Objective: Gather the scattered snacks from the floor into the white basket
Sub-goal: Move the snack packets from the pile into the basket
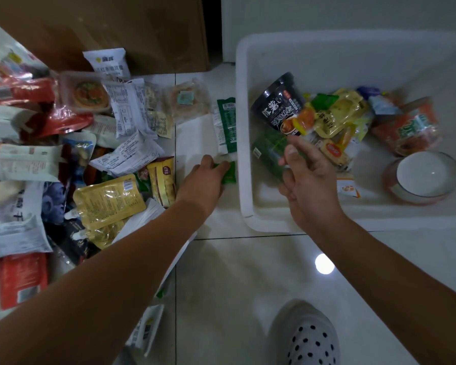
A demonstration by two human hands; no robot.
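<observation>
Most of the snacks are not yet gathered, as we judge it: a thick heap of packets covers the floor point(248, 272) to the left, among them a yellow pouch point(108, 201), white wrappers and red bags, running up to the brown cardboard box point(116, 27) at the far edge. Our white basket point(241, 101) stands on the floor to the right and holds only a modest layer: a black cup point(277, 101) near its left wall, yellow packets point(337, 114) in the middle, an orange tub point(411, 125) and a white-lidded bowl point(427, 175) towards its right side. Our left hand point(203, 180) reaches down just outside the basket's left wall and pinches a small green packet point(228, 173) between thumb and fingers, the packet lying on or just off the floor. A long green-and-white packet point(225, 125) lies along that same wall, untouched. Our right hand point(308, 177) hangs over the basket's near left corner with its fingers curled; we cannot tell whether it holds anything. We reckon the job is perhaps a quarter done.
</observation>
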